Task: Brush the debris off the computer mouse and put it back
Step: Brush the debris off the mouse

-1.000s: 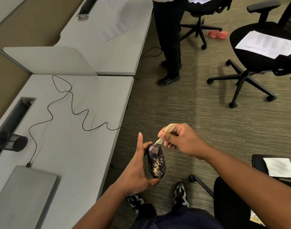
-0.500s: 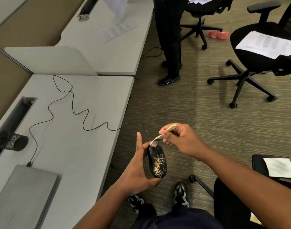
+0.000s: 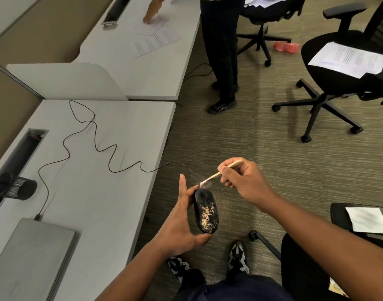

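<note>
Held off the tabletop (image 3: 103, 192) edge above carpet: black oval computer mouse (image 3: 205, 211), long axis running away from the body, cabled end far, smooth top speckled with tan debris (image 3: 207, 215). Cradled in left hand (image 3: 182, 222); right hand (image 3: 242, 183) pinching slim wooden brush (image 3: 221, 173), blurred bristles at far end.

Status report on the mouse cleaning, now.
Left hand holds mouse over the floor. Right hand holds brush, bristles at mouse's front end. Debris remains. Nothing in the way.
</note>
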`<state>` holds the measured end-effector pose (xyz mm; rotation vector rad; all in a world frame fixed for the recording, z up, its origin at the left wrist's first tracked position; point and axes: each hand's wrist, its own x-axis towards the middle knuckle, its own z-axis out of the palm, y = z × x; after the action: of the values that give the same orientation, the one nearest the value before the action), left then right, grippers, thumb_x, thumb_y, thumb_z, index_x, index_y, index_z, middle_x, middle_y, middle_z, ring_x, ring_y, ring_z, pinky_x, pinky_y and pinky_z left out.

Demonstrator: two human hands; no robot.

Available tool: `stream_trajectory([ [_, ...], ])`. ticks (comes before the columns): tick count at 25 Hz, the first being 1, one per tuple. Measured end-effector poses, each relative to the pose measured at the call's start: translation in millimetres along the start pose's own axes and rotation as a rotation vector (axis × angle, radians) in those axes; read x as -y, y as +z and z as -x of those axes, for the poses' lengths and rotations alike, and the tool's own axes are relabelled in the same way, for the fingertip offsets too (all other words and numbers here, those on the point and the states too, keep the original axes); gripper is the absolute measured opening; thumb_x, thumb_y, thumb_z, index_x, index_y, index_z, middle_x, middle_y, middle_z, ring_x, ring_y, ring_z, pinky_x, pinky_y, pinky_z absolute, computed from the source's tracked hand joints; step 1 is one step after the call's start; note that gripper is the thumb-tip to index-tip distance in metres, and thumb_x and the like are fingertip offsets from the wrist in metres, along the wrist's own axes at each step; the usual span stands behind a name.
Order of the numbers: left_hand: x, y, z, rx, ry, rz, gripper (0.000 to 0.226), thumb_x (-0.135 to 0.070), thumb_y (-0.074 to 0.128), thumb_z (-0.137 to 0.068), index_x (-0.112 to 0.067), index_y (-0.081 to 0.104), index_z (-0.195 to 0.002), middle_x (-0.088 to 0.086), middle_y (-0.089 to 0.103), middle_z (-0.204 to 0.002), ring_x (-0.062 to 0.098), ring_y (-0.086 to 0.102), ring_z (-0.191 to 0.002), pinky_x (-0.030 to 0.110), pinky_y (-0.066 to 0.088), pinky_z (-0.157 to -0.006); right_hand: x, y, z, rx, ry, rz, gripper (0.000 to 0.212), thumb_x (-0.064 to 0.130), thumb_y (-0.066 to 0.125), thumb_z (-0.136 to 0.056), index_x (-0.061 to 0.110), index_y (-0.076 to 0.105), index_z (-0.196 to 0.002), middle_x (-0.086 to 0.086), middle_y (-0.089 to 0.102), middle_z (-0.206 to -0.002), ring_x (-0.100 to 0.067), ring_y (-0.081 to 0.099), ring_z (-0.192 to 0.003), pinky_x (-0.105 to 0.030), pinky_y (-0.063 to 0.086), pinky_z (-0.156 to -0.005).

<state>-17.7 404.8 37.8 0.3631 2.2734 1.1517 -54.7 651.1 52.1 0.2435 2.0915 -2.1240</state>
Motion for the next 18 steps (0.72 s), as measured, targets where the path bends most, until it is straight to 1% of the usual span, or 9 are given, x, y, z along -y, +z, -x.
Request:
stream_trajectory([
  [2,0.6,0.3,0.3,0.01,0.0,-0.004,0.162,-0.029,0.098,-0.069,-0.055,-0.039,-0.151,-0.036,0.024,-0.162,-0.009,0.028,-0.153,0.022,0.02,-0.126,2.2,-0.4,-0.2,0.003,0.007,0.013,0.01,0.017,0.067,-0.098,0.015,0.072,-0.09,0.001,0.073,-0.07,-0.007,0.065,-0.063,-0.021,0.054,-0.063],
  [4,1.8,0.6,0.2,0.014,-0.008,-0.006,0.162,-0.03,0.099,-0.069,-0.055,-0.038,-0.151,-0.04,0.023,-0.158,-0.008,0.027,-0.154,0.018,0.02,-0.125,4.6,0.0,0.1,0.037,0.01,0.037,0.012,0.014,0.065,-0.097,0.015,0.071,-0.086,0.002,0.072,-0.067,-0.005,0.064,-0.061,-0.019,0.052,-0.06],
  [7,3.7,2.3,-1.0,0.015,-0.023,-0.004,0.164,-0.03,0.1,-0.067,-0.057,-0.039,-0.149,-0.04,0.025,-0.158,-0.011,0.027,-0.152,0.005,0.021,-0.117,6.3,3.5,1.7,0.114,0.027,0.038,0.012,0.011,0.065,-0.095,0.014,0.071,-0.085,0.002,0.07,-0.064,-0.005,0.063,-0.059,-0.018,0.051,-0.058],
  [8,3.8,3.2,-1.3,0.017,-0.028,-0.001,0.164,-0.03,0.1,-0.066,-0.057,-0.039,-0.149,-0.038,0.026,-0.16,-0.011,0.027,-0.152,0.005,0.022,-0.115,5.8,4.8,2.1,0.131,0.027,0.037,0.012,0.011,0.065,-0.095,0.013,0.071,-0.085,0.001,0.07,-0.065,-0.006,0.063,-0.06,-0.019,0.051,-0.059],
  [10,3.8,5.5,-1.6,0.023,-0.029,-0.002,0.165,-0.03,0.1,-0.066,-0.056,-0.039,-0.15,-0.035,0.027,-0.163,-0.01,0.028,-0.152,0.007,0.023,-0.115,4.4,7.1,2.5,0.14,0.014,0.044,0.01,0.012,0.065,-0.095,0.013,0.071,-0.087,0.001,0.071,-0.067,-0.009,0.063,-0.063,-0.023,0.053,-0.061],
  [12,4.7,7.6,-2.1,0.029,-0.017,-0.006,0.164,-0.03,0.099,-0.067,-0.054,-0.04,-0.15,-0.045,0.026,-0.16,-0.012,0.029,-0.151,0.001,0.022,-0.114,4.3,8.5,3.1,0.131,-0.003,0.048,0.008,0.021,0.067,-0.092,0.018,0.072,-0.086,0.001,0.072,-0.07,-0.01,0.063,-0.064,-0.026,0.053,-0.062],
  [14,5.0,8.3,-2.5,0.024,-0.013,-0.007,0.164,-0.031,0.099,-0.067,-0.054,-0.041,-0.15,-0.056,0.024,-0.152,-0.014,0.028,-0.15,-0.004,0.021,-0.11,4.7,9.0,4.2,0.115,-0.016,0.067,0.012,0.036,0.067,-0.085,0.025,0.072,-0.084,-0.001,0.073,-0.071,-0.013,0.063,-0.065,-0.031,0.053,-0.063],
  [16,4.5,8.0,-2.3,0.012,-0.01,-0.005,0.164,-0.032,0.099,-0.067,-0.054,-0.042,-0.149,-0.058,0.023,-0.15,-0.015,0.028,-0.15,-0.005,0.02,-0.11,3.2,9.2,5.1,0.107,-0.034,0.091,0.016,0.043,0.065,-0.082,0.029,0.071,-0.085,-0.009,0.073,-0.075,-0.019,0.062,-0.067,-0.041,0.053,-0.063],
  [18,4.1,7.2,-1.6,0.009,-0.012,0.004,0.164,-0.033,0.098,-0.067,-0.055,-0.042,-0.149,-0.054,0.024,-0.153,-0.014,0.028,-0.15,-0.002,0.019,-0.113,1.2,9.6,5.1,0.1,-0.052,0.11,0.016,0.043,0.065,-0.082,0.029,0.071,-0.086,-0.015,0.071,-0.077,-0.023,0.06,-0.068,-0.052,0.053,-0.064],
])
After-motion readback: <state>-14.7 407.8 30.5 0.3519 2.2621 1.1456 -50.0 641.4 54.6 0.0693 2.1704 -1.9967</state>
